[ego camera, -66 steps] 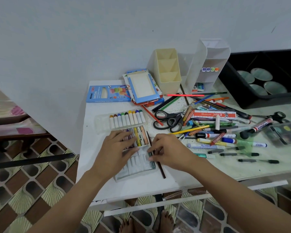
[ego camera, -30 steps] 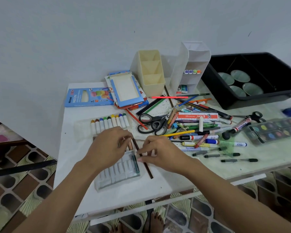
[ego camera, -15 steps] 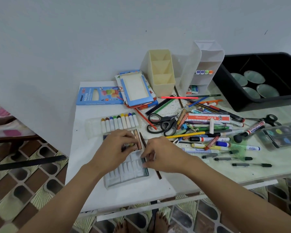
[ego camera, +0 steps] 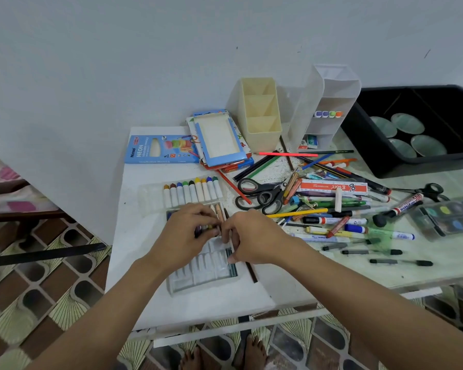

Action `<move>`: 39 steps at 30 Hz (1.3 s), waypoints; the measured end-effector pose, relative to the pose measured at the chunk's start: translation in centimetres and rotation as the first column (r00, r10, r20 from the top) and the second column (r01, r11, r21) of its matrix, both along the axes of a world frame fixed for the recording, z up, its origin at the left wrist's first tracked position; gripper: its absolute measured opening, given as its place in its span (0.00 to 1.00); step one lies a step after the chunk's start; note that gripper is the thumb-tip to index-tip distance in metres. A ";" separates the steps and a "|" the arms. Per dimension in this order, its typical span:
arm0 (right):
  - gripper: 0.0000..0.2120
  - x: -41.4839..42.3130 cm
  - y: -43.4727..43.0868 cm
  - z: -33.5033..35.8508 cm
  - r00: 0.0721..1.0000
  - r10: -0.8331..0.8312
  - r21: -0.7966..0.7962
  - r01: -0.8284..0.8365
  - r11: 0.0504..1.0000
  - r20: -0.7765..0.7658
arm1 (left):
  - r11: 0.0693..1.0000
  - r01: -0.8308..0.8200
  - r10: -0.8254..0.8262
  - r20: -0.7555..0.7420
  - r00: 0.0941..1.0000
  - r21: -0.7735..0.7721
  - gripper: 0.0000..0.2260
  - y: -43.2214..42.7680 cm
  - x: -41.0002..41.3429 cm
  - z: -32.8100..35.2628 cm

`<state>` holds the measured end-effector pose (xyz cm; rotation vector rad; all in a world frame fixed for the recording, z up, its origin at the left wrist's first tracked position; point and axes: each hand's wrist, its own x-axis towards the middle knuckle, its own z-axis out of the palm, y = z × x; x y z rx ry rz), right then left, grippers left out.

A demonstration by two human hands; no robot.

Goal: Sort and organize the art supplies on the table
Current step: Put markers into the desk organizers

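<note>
Pinching a crayon between them, the left hand and right hand are working over the clear crayon tray at the table's near-left; squeezing sideways is risking snapping it or tipping the light tray.

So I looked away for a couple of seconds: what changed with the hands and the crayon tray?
Both hands slid up the crayon tray to its far end. The left hand now pinches the crayons there; the right hand has closed in beside it, thumb on the tray's right edge. The paint tubes, scissors and pen pile stayed as they were.
</note>
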<state>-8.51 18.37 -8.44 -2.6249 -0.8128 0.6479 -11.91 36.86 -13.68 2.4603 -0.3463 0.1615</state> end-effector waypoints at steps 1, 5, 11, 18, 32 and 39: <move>0.16 0.1 -0.2 0.0 1.000 -0.004 0.004 0.004 1.000 -0.011 | 1.000 0.007 -0.007 -0.003 1.000 0.011 0.08 0.0 0.0 0.1; 0.13 0.6 -1.8 0.0 0.995 -0.027 0.134 0.040 0.990 -0.100 | 0.999 0.034 -0.032 -0.050 0.998 0.041 0.07 -0.1 0.3 0.9; 0.03 0.9 -7.7 0.3 0.950 -0.305 0.380 0.308 0.872 -0.070 | 0.996 0.050 -0.055 -0.056 0.997 -0.077 0.09 -2.9 1.4 3.4; 0.05 4.5 -18.4 1.6 0.841 -0.508 0.554 0.336 0.762 0.188 | 0.978 0.064 -0.071 -0.026 0.997 -0.197 0.07 -11.2 4.5 4.3; 0.09 12.2 -36.7 1.3 0.958 -0.092 0.027 0.088 0.996 0.271 | 0.976 0.164 -0.172 0.043 0.984 0.145 0.13 -30.3 13.7 2.9; 0.18 13.0 -38.1 0.4 0.969 0.078 -0.100 -0.056 0.993 0.233 | 0.843 0.160 -0.091 -0.157 0.983 0.514 0.18 -32.8 18.6 3.5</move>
